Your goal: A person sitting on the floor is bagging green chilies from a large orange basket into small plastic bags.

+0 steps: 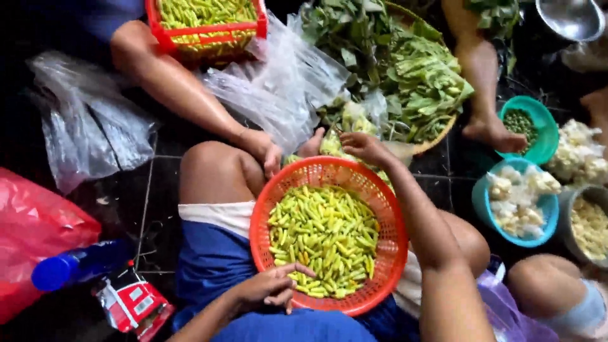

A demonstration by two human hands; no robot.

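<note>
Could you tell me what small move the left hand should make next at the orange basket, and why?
Probably close the left hand fingers on one yellow-green chili: its fingertips already rest on the pile at the near rim of the orange basket, while the right hand reaches past the far rim.

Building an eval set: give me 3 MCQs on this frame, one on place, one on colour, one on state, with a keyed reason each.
1. Where does the left hand rest?
A. on the near rim of the round basket
B. on the blue bottle
C. in the teal bowl

2. What colour are the chillies in the basket?
A. red
B. yellow-green
C. purple

3. What is the right hand doing?
A. gripping the bottle
B. lying flat on the floor
C. reaching past the basket's far rim to a bag of chillies

Key: 1 A, fingers lie over the rim onto the chillies. 2 B, all are pale yellow-green. 3 C, the hand is at the bag beyond the rim.
</note>
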